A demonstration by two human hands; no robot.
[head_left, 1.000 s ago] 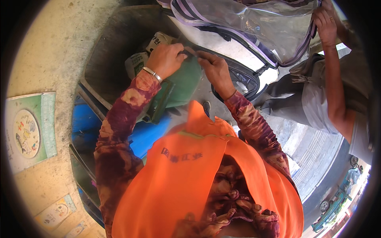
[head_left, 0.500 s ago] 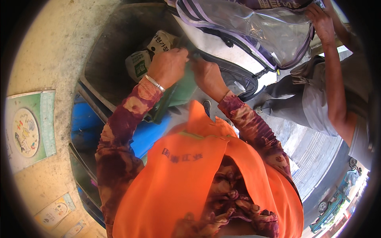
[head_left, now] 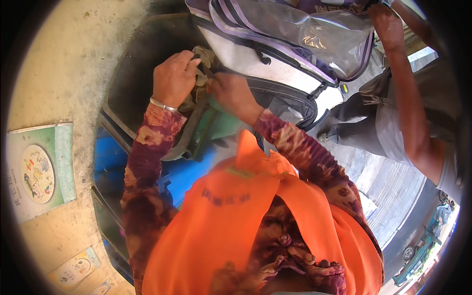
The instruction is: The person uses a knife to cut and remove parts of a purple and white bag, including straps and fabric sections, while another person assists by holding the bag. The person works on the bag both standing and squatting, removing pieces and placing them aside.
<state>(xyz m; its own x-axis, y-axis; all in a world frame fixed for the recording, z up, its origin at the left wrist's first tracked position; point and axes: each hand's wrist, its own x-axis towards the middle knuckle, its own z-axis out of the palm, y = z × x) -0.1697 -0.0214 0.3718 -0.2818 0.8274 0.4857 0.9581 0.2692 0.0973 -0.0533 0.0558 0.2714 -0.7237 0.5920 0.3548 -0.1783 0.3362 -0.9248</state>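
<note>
My left hand (head_left: pixel 174 76), with a silver bangle at the wrist, is over the mouth of a dark green bin (head_left: pixel 216 125). Its fingers are closed at a small dark piece that I cannot make out. Close by on the right, my right hand (head_left: pixel 235 96) is closed beside the bin's near rim; its grip is mostly hidden. Between and behind the hands, a pale tan crumpled package (head_left: pixel 209 56) shows inside the bin, partly covered by my fingers.
A white case (head_left: pixel 241 51) with purple trim and a clear plastic cover (head_left: pixel 314 42) stands at the far right; another person's hand (head_left: pixel 386 24) touches it. Blue bins (head_left: pixel 109 152) line the stained wall (head_left: pixel 54 93) at left. A teal cart (head_left: pixel 420 253) stands far right.
Both my hands have shifted left, and the left has drawn apart from the right. The printed packages in the bin are now mostly hidden behind my hands. The case appears further left.
</note>
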